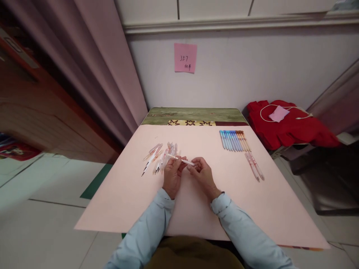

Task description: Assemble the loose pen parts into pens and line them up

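My left hand (172, 176) and my right hand (203, 175) meet over the middle of the table, both closed around one slim, pale pen (187, 162). The left fingers grip it along its middle, while the right fingertips pinch its right end. Just beyond my left hand lies a loose pile of pen parts (151, 163), with clear and white barrels and dark-tipped refills. To the right, a neat row of pens (231, 141) runs from light blue through purple-blue to orange-brown. Below that row, two pinkish clear pens (254, 167) lie side by side at a slant.
A pale pink sheet (129, 209) covers most of the table; its green patterned top (193, 113) shows at the back. Beyond the right edge sits a red cloth (291, 127) with a white cable on it. A pink note (185, 58) hangs on the wall.
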`<state>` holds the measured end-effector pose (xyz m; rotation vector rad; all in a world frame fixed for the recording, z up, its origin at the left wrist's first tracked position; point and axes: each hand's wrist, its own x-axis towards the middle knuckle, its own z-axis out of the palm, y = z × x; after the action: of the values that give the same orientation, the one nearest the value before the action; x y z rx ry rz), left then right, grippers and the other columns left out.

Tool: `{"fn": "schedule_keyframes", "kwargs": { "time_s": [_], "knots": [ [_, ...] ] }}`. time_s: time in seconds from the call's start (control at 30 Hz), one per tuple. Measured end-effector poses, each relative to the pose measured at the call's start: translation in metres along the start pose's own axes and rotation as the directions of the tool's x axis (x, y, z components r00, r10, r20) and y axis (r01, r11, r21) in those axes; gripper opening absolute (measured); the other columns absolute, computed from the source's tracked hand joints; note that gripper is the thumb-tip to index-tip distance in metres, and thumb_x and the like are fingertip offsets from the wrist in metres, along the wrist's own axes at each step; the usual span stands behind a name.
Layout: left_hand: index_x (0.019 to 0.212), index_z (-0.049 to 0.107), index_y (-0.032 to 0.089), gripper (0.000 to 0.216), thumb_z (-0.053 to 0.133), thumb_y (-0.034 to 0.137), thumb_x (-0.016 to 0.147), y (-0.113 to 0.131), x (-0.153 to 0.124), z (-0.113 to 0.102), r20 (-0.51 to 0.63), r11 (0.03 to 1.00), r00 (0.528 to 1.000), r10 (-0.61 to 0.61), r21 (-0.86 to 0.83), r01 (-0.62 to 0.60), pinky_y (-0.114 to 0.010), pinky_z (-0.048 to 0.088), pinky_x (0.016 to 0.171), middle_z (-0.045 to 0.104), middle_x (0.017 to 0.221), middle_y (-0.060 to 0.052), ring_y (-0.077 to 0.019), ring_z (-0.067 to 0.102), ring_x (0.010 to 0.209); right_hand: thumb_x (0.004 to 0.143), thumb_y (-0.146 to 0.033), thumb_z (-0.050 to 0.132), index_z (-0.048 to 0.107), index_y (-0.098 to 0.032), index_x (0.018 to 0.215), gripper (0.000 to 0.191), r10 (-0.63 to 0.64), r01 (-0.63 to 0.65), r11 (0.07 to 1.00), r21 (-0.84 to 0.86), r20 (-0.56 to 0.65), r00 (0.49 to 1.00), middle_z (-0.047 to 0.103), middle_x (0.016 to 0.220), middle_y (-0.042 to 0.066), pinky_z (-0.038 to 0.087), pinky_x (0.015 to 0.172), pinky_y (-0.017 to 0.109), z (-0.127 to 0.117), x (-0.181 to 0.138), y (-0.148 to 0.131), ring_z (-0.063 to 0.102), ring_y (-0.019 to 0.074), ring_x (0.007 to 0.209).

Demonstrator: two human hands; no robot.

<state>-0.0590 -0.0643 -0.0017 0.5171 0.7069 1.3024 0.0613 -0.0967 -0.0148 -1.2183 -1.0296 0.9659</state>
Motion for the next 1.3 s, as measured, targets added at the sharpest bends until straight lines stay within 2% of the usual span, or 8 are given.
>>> {"fn": "schedule_keyframes", "kwargs": {
  "time_s": [0.07, 0.17, 0.37, 0.6, 0.87, 0.97, 1.1, 1.3],
  "knots": [
    [0.091, 0.060, 0.017, 0.027, 0.079, 0.026, 0.074, 0.000, 0.000, 0.000, 0.008, 1.000, 1.000, 0.001, 0.011, -0.001, -0.027, 0.053, 0.075, 0.072, 0.087, -0.002, -0.0133, 0.068, 0.077, 0.079, -0.049, 0.069, 0.062, -0.019, 0.082, 0.031, 0.021, -0.021, 1.000, 0.019, 0.018, 1.000, 0.062, 0.070, -0.001, 0.048, 0.056, 0.023, 0.000, 0.000, 0.001, 0.056, 0.0118, 0.058],
    [0.092, 0.061, 0.017, 0.028, 0.079, 0.027, 0.074, -0.001, 0.000, -0.001, 0.021, 1.000, 1.000, -0.007, 0.020, 0.007, -0.026, 0.053, 0.072, 0.072, 0.087, -0.003, -0.0126, 0.068, 0.075, 0.090, -0.057, 0.050, 0.061, -0.018, 0.065, 0.048, 0.074, -0.074, 0.997, -0.009, 0.055, 0.996, 0.060, 0.060, 0.001, 0.047, 0.053, 0.024, 0.000, 0.000, 0.001, 0.055, 0.0125, 0.053],
    [0.089, 0.061, 0.017, 0.023, 0.078, 0.025, 0.075, 0.000, 0.000, -0.001, 0.033, 1.000, 0.999, 0.012, 0.009, -0.012, -0.026, 0.053, 0.075, 0.071, 0.085, -0.002, -0.0131, 0.068, 0.079, 0.074, -0.046, 0.075, 0.061, -0.021, 0.090, 0.033, -0.012, 0.012, 1.000, -0.001, -0.002, 1.000, 0.063, 0.076, -0.001, 0.048, 0.057, 0.023, 0.000, 0.000, 0.001, 0.056, 0.0116, 0.060],
    [0.088, 0.061, 0.016, 0.022, 0.077, 0.026, 0.077, -0.002, 0.002, -0.006, 0.058, 0.999, 0.998, 0.011, 0.049, -0.014, -0.025, 0.052, 0.076, 0.071, 0.085, -0.002, -0.0119, 0.067, 0.077, 0.085, -0.053, 0.061, 0.061, -0.019, 0.070, 0.037, 0.049, -0.046, 0.998, -0.037, 0.082, 0.995, 0.060, 0.060, -0.001, 0.045, 0.053, 0.023, -0.004, 0.000, 0.001, 0.055, 0.0121, 0.053],
    [0.085, 0.061, 0.017, 0.022, 0.076, 0.031, 0.078, -0.001, 0.001, -0.005, 0.061, 0.995, 0.998, -0.014, 0.102, 0.008, -0.027, 0.052, 0.071, 0.071, 0.081, -0.002, -0.0131, 0.067, 0.071, 0.092, -0.055, 0.051, 0.063, -0.019, 0.069, 0.045, 0.038, -0.021, 0.984, -0.178, 0.092, 0.995, 0.061, 0.057, -0.001, 0.044, 0.053, 0.023, -0.003, 0.000, 0.004, 0.055, 0.0122, 0.050],
    [0.084, 0.062, 0.017, 0.022, 0.076, 0.031, 0.077, -0.001, 0.002, -0.006, 0.035, 0.988, 0.999, 0.016, 0.151, -0.022, -0.026, 0.051, 0.073, 0.072, 0.083, -0.003, -0.0137, 0.068, 0.074, 0.088, -0.052, 0.060, 0.070, -0.020, 0.081, 0.034, -0.077, 0.084, 0.931, -0.356, 0.034, 0.996, 0.069, 0.071, 0.001, 0.045, 0.062, 0.024, -0.004, -0.001, -0.003, 0.060, 0.0143, 0.062],
    [0.090, 0.065, 0.016, 0.026, 0.077, 0.035, 0.077, 0.000, 0.002, -0.007, 0.084, 0.943, 0.996, 0.039, 0.327, -0.064, -0.027, 0.051, 0.078, 0.073, 0.090, -0.006, -0.0157, 0.069, 0.081, 0.090, -0.044, 0.063, 0.073, -0.024, 0.085, 0.023, -0.226, 0.206, 0.774, -0.598, 0.041, 0.973, 0.072, 0.082, 0.003, 0.043, 0.069, 0.026, -0.009, -0.006, -0.018, 0.062, 0.0167, 0.074],
    [0.100, 0.066, 0.017, 0.035, 0.080, 0.033, 0.072, -0.003, -0.003, 0.003, 0.172, 0.862, 0.985, -0.019, 0.503, -0.071, -0.032, 0.052, 0.087, 0.075, 0.097, -0.008, -0.0198, 0.070, 0.092, 0.092, -0.035, 0.059, 0.070, -0.023, 0.086, 0.017, -0.202, 0.182, 0.623, -0.761, 0.068, 0.977, 0.071, 0.081, 0.003, 0.040, 0.064, 0.027, -0.026, -0.021, -0.031, 0.063, 0.0178, 0.073]
  ]
}}
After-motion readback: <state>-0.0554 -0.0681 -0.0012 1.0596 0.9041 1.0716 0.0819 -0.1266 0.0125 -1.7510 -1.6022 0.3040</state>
